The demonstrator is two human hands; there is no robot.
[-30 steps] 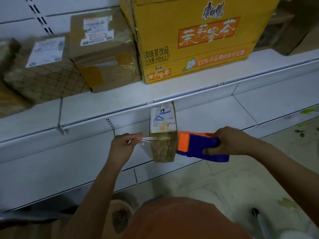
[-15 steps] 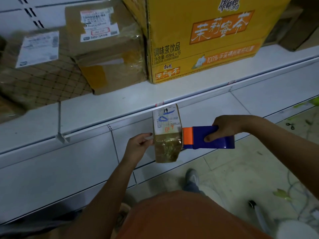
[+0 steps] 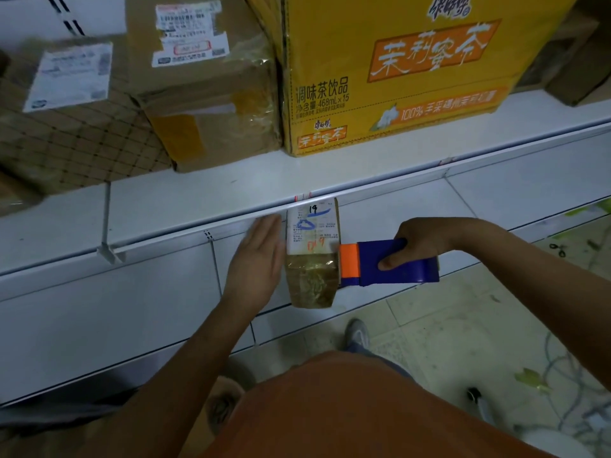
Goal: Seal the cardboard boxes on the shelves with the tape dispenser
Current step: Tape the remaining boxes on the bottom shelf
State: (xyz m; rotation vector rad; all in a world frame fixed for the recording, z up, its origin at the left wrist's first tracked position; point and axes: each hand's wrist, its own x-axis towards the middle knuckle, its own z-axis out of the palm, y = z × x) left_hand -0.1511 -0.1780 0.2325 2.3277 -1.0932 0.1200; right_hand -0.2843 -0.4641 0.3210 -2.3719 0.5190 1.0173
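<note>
Head view, item list. Tape dispenser [image 3: 390, 262], blue with orange guard, gripped in my right hand [image 3: 420, 241]; its roll [image 3: 312, 279] hangs below the shelf edge [image 3: 198, 233]. Left hand [image 3: 258, 259] flat, fingers spread, holding nothing. Brown parcel [image 3: 205, 94] and yellow tea carton [image 3: 396, 67] sit on the shelf above, untaped now. Step: readying tape. Next, I judge: lift dispenser to a box seam.

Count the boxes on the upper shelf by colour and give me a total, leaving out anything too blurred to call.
Yellow boxes: 1, the tea carton
Plain brown boxes: 1, the taped box with a label
Brown boxes with a criss-cross pattern: 1, the patterned box
Total: 3
Brown shapes at the far left and far right edges are too unclear to count.
</note>
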